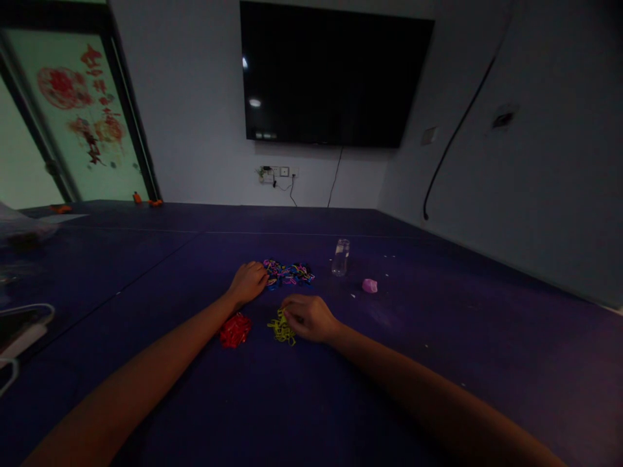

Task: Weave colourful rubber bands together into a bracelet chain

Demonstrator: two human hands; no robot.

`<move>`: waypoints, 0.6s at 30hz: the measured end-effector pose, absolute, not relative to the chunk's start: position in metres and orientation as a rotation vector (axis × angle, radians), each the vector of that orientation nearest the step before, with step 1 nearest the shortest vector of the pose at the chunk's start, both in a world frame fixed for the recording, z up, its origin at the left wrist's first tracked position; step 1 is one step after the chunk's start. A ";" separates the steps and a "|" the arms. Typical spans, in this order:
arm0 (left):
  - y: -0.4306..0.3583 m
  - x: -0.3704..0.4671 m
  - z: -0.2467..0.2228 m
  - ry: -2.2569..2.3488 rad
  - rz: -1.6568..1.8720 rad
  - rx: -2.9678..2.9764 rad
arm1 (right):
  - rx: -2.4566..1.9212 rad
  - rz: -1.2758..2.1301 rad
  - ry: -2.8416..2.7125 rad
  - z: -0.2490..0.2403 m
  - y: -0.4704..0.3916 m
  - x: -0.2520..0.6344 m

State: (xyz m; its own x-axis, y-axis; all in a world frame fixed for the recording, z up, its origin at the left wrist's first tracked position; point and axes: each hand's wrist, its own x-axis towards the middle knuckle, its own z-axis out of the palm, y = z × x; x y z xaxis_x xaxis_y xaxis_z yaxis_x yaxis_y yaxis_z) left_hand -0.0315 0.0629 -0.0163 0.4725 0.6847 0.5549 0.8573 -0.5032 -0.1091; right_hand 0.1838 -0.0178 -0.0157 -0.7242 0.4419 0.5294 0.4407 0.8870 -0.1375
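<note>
I am resting the left hand (249, 282) at the left edge of the mixed pile (291, 274) of little bands. Its fingers are bending down, and I cannot tell if they are gripping any. I am putting the right hand (310, 318) against the yellow pile (281, 329), on its right side. Its fingers are curling in, but I cannot tell if they are pinching a band. The red pile (235, 330) is sitting by the left arm (170, 355). Farther off, a clear jar (341, 259) is standing upright, and a pink lump (370, 285) is lying near it on the purple table (272, 408).
</note>
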 end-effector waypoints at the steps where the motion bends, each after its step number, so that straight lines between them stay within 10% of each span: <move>1: 0.062 -0.032 -0.016 -1.295 -0.625 -2.343 | -0.624 -0.003 -2.459 -0.016 -0.018 0.183; 18: 0.062 -0.034 -0.017 -1.324 -0.572 -2.352 | -0.598 0.019 -2.399 -0.020 -0.017 0.182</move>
